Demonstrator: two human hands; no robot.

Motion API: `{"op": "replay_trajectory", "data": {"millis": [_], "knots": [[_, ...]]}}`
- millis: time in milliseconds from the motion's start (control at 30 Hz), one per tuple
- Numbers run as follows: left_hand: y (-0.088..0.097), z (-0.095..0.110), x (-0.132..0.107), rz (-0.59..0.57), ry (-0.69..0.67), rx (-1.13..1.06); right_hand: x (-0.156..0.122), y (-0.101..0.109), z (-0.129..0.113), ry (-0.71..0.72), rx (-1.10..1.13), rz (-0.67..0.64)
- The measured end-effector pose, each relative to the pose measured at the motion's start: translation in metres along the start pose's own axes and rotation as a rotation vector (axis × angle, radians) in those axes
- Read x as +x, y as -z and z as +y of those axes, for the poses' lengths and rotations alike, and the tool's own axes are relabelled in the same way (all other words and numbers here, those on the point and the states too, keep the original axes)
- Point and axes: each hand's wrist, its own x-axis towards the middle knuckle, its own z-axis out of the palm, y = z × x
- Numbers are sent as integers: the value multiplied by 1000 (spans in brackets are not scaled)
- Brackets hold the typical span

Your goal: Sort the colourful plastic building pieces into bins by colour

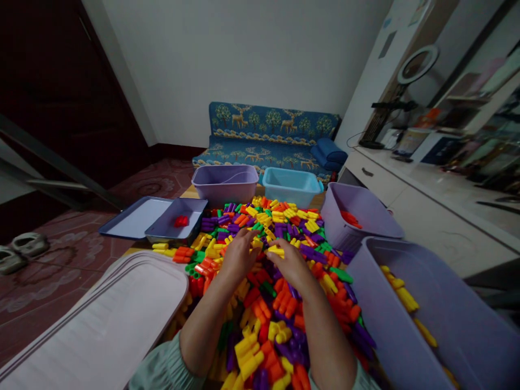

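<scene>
A big heap of plastic building pieces (284, 227) in yellow, orange, purple, green and red covers the table before me. My left hand (239, 254) reaches into the heap with its fingers spread over the pieces. My right hand (290, 262) is beside it, fingers pinched on a yellow piece (276, 251). A large purple bin (406, 346) at my right holds several yellow pieces (406, 298). Another purple bin (365, 208) behind it holds red pieces (350, 219).
An empty purple bin (225, 184) and a light blue bin (290, 187) stand at the table's far edge. A small tray (162, 230) with a red piece (181, 221) sits far left on a lid. A pale lid (101, 319) lies near left. A blue patterned cushion seat lies beyond.
</scene>
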Motion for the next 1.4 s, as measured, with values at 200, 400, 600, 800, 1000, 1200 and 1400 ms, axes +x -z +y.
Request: {"op": "replay_trajectory", "data": {"millis": [200,400,600,800,1000,1200,1400], "knots": [[11,55,20,197,-273,-221,9,25,-6,3,746,577],[2,138,33,92,-562,-397,-7,70,-11,111,1177,987],[-26,179,43,-252,-793,-391,-29,99,-13,290,1264,1158],[-41,178,47,-343,-802,-447,-30,108,-7,206,1330,1185],[-33,170,40,-324,-761,-556,-38,116,-1,227,1407,1114],[-9,110,21,-133,-392,-265,-27,102,-12,175,1413,931],[20,7,4,15,-20,182,-1,37,-20,-12,842,454]]}}
